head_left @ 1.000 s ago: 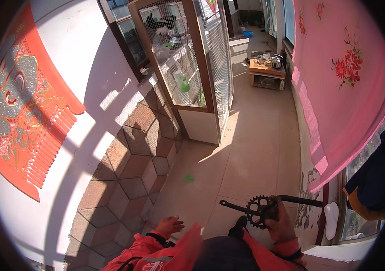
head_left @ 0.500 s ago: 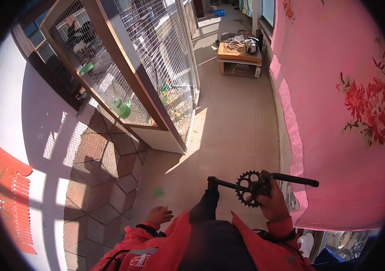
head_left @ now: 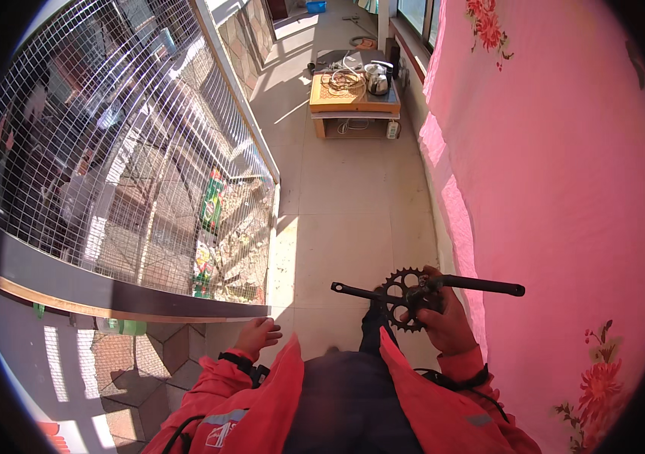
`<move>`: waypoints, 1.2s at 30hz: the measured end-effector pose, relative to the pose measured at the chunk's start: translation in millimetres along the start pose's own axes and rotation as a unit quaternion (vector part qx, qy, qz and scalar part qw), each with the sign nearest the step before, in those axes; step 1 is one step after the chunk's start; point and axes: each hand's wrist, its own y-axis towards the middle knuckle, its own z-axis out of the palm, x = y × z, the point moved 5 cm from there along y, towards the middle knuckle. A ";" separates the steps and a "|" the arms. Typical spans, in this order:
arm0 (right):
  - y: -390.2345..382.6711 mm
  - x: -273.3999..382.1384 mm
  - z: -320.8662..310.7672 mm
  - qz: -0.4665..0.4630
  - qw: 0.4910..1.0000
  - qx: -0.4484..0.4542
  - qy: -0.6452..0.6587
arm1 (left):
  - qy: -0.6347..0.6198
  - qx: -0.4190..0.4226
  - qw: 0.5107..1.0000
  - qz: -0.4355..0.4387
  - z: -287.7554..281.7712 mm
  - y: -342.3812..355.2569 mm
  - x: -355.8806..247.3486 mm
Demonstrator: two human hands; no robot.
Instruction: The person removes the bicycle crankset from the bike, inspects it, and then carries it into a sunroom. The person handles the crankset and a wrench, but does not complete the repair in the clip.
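A black bicycle crankset (head_left: 404,301) is in my right hand (head_left: 447,321), whose fingers wrap around its middle beside the toothed chainring. One crank arm points left with a hole at its end; the other reaches right, in front of the pink cloth. My left hand (head_left: 258,335) hangs in the air at the lower left, its fingers loosely bent and apart, with nothing in it. It is nearest to the bottom corner of the wire-mesh cage (head_left: 148,306).
Along the left stands the wood-framed mesh cage. A pink flowered cloth (head_left: 549,227) hangs down the right side. Farther up the tiled walkway (head_left: 345,181) is a low wooden table (head_left: 356,106) bearing a kettle (head_left: 377,78) and coiled cord (head_left: 343,83). A blue basin (head_left: 316,7) lies beyond.
I have moved forward and turned slightly right, so the cage and low table appear closer and farther left. The crankset stays in my right hand, its left arm now tilted a little differently.
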 end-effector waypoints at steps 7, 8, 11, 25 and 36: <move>202.7 58.0 -21.7 0.066 0.996 0.060 -0.027 | -0.053 -0.034 0.998 -0.014 48.3 90.1 -117.1; 229.9 68.8 -22.6 0.072 0.994 0.074 -0.020 | -0.038 -0.037 0.999 -0.013 56.4 96.1 -135.4; 307.4 93.0 -19.1 0.093 0.992 0.084 -0.032 | -0.002 -0.052 0.999 0.005 70.8 118.7 -192.1; 663.1 161.2 -33.1 0.013 0.998 0.066 -0.001 | -0.069 -0.024 0.997 -0.015 67.8 404.0 -437.3; 919.3 194.8 -18.7 0.073 0.997 0.025 -0.022 | -0.061 -0.028 0.997 0.037 71.2 591.5 -685.1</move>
